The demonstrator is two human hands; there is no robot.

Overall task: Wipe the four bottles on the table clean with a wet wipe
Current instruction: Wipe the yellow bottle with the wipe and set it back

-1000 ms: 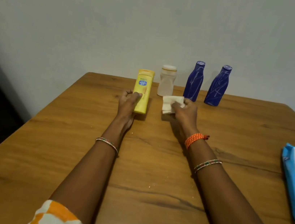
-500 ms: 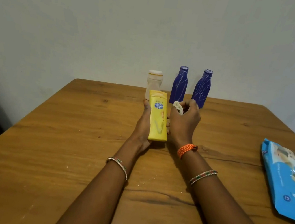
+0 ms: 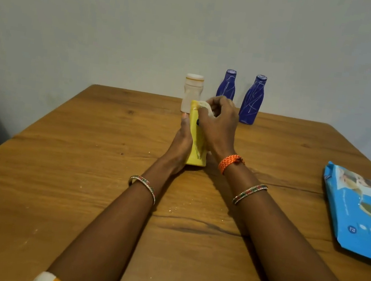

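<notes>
The left hand [image 3: 180,143] had its grip clamped round the yellow bottle [image 3: 197,142], tilted near the middle of the worktop [image 3: 79,173], while the right hand [image 3: 220,123] pinched the wet wipe [image 3: 204,106] against its top end. Best to hold firm and drag the wipe down every side, I reckoned. I counted 4 bottles: 1 yellow, 1 white bottle [image 3: 192,92], 2 blue bottles [image 3: 252,101], plus 1 wipes pack [image 3: 360,212].
</notes>
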